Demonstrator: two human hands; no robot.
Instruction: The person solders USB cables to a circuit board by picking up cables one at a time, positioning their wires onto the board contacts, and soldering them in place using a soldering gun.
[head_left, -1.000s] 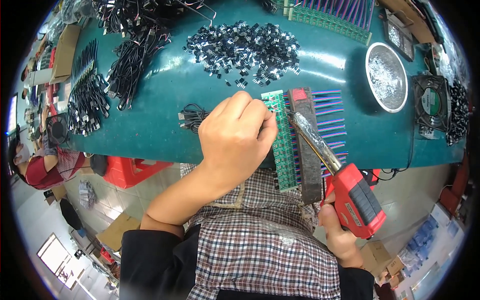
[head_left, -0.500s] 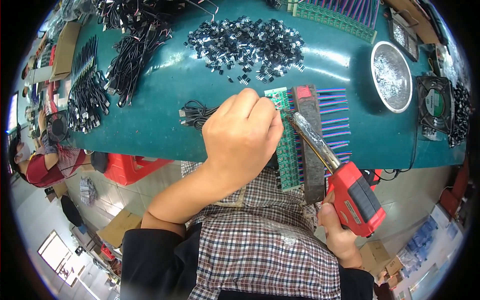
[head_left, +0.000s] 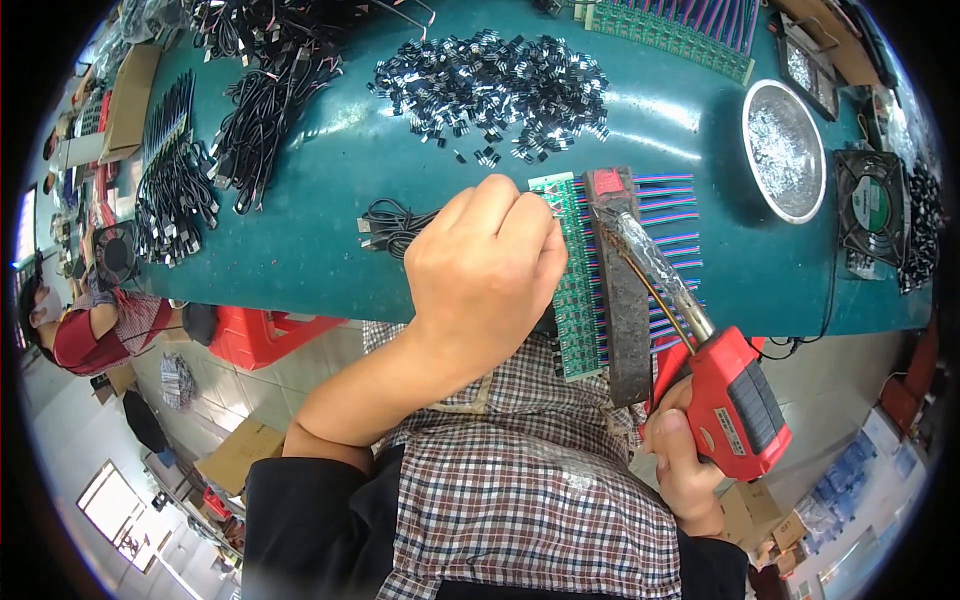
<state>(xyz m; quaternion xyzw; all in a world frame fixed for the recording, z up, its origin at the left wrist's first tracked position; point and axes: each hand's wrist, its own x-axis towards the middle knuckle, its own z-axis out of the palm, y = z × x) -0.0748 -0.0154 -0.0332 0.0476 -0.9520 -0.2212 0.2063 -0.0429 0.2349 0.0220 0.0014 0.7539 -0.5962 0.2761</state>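
My left hand (head_left: 485,270) is closed in a pinch at the far left corner of a green circuit board strip (head_left: 575,315). A coiled black USB cable (head_left: 392,228) runs in behind that hand, and thin wire ends show at the fingertips over the board; the grip itself is mostly hidden. In my right hand (head_left: 682,450) is a red soldering gun (head_left: 735,405), its tip now over a dark bar (head_left: 628,300) lying across the board's coloured wires (head_left: 670,240). The tip is apart from the board's solder pads.
A heap of small black connectors (head_left: 490,95) lies at the back middle. Bundles of black cables (head_left: 265,130) are at the left. To the right stand a round metal bowl (head_left: 783,150) and a small fan (head_left: 868,205). More wired circuit boards (head_left: 670,40) lie at the back right.
The soldering gun has moved right and slightly toward me, its tip leaving the board's edge for the dark bar. My left hand has stayed nearly still.
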